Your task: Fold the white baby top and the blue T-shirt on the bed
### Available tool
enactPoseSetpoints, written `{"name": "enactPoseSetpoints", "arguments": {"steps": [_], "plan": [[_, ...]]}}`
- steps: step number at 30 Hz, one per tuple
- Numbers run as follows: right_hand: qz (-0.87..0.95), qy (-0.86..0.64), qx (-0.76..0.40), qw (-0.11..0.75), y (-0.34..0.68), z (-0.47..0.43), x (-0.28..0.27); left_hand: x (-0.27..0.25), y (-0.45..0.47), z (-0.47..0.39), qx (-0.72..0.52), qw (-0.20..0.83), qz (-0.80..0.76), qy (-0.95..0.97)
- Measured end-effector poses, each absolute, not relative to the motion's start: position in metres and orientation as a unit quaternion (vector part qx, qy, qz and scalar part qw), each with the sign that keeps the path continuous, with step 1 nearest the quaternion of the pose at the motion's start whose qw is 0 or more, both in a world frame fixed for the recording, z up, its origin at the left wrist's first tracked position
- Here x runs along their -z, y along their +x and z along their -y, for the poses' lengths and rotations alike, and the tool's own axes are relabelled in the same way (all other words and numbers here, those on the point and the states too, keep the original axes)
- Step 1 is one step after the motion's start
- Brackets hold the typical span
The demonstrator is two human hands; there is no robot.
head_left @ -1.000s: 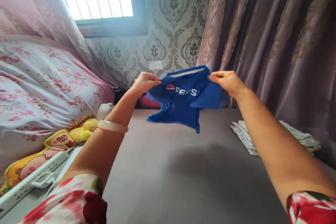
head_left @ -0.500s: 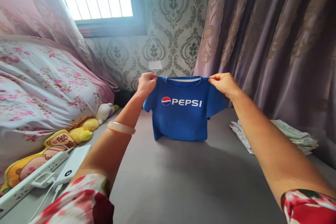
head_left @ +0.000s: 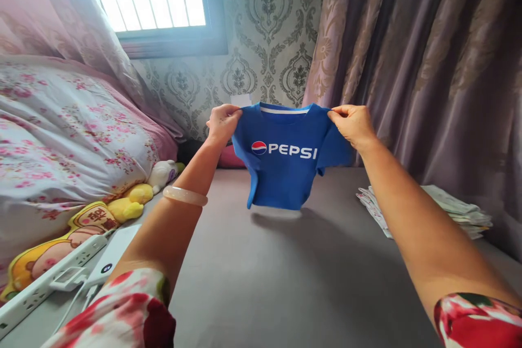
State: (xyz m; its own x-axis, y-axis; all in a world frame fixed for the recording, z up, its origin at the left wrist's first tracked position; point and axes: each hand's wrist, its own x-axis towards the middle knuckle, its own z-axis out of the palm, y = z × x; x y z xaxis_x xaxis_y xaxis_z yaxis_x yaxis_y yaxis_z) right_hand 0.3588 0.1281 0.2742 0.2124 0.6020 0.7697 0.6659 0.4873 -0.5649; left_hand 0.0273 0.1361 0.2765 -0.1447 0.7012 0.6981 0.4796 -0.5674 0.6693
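A small blue T-shirt (head_left: 281,174) with a white PEPSI print hangs upright, its front facing me. My left hand (head_left: 223,124) pinches its shoulder on the left, and my right hand (head_left: 353,126) pinches the shoulder on the right. Between them the neckline is stretched nearly level. The lower hem hangs just above the grey bed surface (head_left: 244,283) and casts a shadow there. Its left side folds inward, and the sleeve on the right droops under my right hand.
Folded clothes (head_left: 457,212) lie at the right, partly behind my right forearm. A power strip (head_left: 53,277), a white power bank (head_left: 116,250) with cables and plush toys (head_left: 126,204) line the left side. Floral bedding (head_left: 73,136) is piled behind them. Curtains (head_left: 408,65) hang at the right.
Both hands have risen slightly and moved a little farther apart. The T-shirt's hem has lifted off the bed, and its lower part has swung narrower.
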Motion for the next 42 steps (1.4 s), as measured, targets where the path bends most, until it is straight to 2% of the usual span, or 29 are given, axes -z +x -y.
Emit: {"name": "enactPoseSetpoints", "arguments": {"steps": [11, 19, 26, 31, 38, 42], "plan": [[0.612, -0.555, 0.075, 0.558, 0.351, -0.126, -0.271, -0.273, 0.041, -0.137, -0.626, 0.087, -0.463, 0.621], [0.624, -0.558, 0.188, 0.514, 0.332, -0.117, -0.258, -0.267, 0.052, -0.127, -0.642, 0.003, -0.463, 0.611], [0.637, -0.563, 0.239, 0.469, 0.327, -0.086, -0.253, -0.261, 0.047, -0.106, -0.627, -0.080, -0.439, 0.639], [0.659, -0.557, 0.253, 0.438, 0.335, -0.055, -0.257, -0.260, 0.038, -0.074, -0.597, -0.138, -0.443, 0.654], [0.698, -0.505, 0.213, 0.461, 0.346, 0.007, -0.281, -0.273, 0.023, -0.012, -0.576, -0.182, -0.434, 0.668], [0.712, -0.498, 0.229, 0.440, 0.350, 0.028, -0.301, -0.288, 0.018, 0.009, -0.565, -0.222, -0.435, 0.666]]}}
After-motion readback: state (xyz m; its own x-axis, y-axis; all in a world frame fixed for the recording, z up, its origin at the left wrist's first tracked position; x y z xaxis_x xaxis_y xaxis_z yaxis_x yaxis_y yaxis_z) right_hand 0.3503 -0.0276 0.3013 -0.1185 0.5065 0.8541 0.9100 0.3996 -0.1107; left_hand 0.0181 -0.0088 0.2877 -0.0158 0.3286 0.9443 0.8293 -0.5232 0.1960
